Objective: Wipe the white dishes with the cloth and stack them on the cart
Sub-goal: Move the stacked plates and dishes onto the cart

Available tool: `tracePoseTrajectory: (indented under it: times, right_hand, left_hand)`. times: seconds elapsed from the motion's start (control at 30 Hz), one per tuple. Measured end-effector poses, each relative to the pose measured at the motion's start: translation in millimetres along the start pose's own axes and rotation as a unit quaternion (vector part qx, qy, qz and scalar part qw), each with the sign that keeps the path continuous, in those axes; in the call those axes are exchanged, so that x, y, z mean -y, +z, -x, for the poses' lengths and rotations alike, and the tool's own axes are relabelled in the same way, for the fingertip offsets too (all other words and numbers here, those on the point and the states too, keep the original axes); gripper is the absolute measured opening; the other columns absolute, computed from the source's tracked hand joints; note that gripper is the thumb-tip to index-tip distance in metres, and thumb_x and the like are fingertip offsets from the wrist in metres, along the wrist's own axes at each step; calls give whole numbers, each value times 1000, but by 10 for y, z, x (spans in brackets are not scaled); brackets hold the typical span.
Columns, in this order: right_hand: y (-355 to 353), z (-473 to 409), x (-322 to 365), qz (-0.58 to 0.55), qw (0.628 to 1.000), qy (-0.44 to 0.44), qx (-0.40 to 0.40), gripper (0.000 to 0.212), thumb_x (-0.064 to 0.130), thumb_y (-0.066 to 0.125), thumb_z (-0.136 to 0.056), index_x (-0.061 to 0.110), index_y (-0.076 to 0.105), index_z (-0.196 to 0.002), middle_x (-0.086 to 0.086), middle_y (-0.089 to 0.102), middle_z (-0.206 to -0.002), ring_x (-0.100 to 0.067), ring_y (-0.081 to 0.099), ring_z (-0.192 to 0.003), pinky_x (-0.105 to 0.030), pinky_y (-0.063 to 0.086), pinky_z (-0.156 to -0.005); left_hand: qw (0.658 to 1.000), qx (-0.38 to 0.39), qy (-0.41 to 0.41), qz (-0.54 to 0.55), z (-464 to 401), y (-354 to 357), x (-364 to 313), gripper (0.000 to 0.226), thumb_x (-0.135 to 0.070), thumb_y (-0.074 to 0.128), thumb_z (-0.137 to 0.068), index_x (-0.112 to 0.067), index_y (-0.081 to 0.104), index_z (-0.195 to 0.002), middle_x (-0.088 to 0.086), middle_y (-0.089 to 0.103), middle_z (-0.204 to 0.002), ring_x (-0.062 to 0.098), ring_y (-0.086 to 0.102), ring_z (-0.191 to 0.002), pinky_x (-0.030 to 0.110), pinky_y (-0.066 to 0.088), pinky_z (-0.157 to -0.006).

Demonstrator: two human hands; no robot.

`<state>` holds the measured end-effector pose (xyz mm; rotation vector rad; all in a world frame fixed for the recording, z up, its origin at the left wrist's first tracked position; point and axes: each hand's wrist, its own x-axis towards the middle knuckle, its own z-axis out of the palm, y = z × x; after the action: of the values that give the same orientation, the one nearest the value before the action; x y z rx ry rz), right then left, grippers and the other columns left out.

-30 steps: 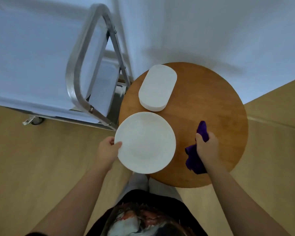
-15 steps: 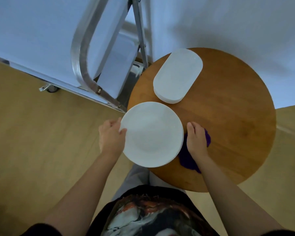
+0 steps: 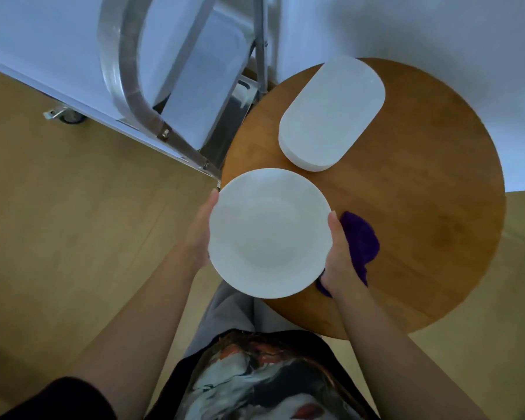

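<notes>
- Round plate [image 3: 269,233] now lifted off bench [image 3: 422,225], gripped at opposite rims by left hand [image 3: 199,228] and right hand [image 3: 340,259].
- Purple cloth [image 3: 361,241] released, lying beside right hand.
- Oval dish [image 3: 331,113] unmoved.

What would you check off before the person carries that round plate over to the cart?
1. Both hands on the round plate: ok. The left hand holds its left rim, the right hand its right rim.
2. Plate level: ok, it faces up without a clear tilt.
3. Plate wiped: cannot tell from this picture.
4. Purple cloth out of the way: cannot tell. It sits under the right hand, perhaps still pinched in it.
5. Cart within reach: ok, it stands just left of the wooden table.
6. Oval dish safe: ok, it lies flat on the table, apart from the plate.
</notes>
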<state>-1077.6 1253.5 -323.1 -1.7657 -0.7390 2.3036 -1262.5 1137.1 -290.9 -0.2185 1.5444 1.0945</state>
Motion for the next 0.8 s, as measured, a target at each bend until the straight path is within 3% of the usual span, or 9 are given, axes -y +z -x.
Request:
tracePoseTrajectory:
  times: [0.1,0.23,0.33,0.43,0.5,0.6,0.8]
  right_hand:
    - [80,23,-57,-110,993,8,-39,28,62,55,-77,41,73,-79,6,74,-90,-12,71,-78,-27,54,-58]
    - [91,23,-81,-177,981,-14,-71,28,59,52,-82,42,73,-74,9,74,-83,-9,71,-72,-26,54,-54]
    - [67,-6,-97,-123,990,-11,-67,25,52,53,-87,38,73,-80,9,74,-83,-9,71,-71,-25,53,-58]
    - [-28,-54,-74,-46,997,-15,-63,23,49,50,-90,32,67,-91,6,74,-89,-12,71,-75,-33,53,-69]
    - [-54,-70,-47,-12,999,-17,-46,28,50,47,-91,32,65,-101,5,73,-95,-16,71,-84,-40,54,-80]
    - [-47,-32,9,1,999,-26,-47,32,51,46,-91,31,61,-110,4,72,-101,-18,70,-90,-46,53,-85]
    - [-11,34,56,19,998,-50,-16,38,50,39,-94,28,60,-118,3,71,-107,-17,69,-94,-40,56,-78]
  left_hand:
    - [1000,17,14,16,-37,8,-44,54,-54,20,-99,-24,52,-130,-2,67,-116,12,68,-98,25,55,-68]
    - [996,23,0,86,-24,-53,7,61,-60,24,-95,-20,57,-127,2,70,-114,17,70,-94,26,57,-60]
    - [989,23,-11,146,-8,-110,95,70,-68,30,-86,-17,60,-124,7,70,-114,26,69,-99,34,58,-66]
    - [996,16,6,92,-75,-101,202,69,-64,35,-83,-18,53,-132,8,63,-125,29,61,-113,43,54,-86]
    - [997,11,28,66,-130,-112,242,61,-58,39,-85,-24,51,-133,4,62,-127,24,60,-114,40,50,-89]
    - [995,19,21,93,-193,-138,309,67,-62,58,-75,-28,51,-132,1,63,-126,24,60,-113,43,51,-91]
    - [993,37,58,96,-239,-104,393,60,-54,55,-76,-27,52,-129,-5,69,-113,16,68,-100,27,57,-67]
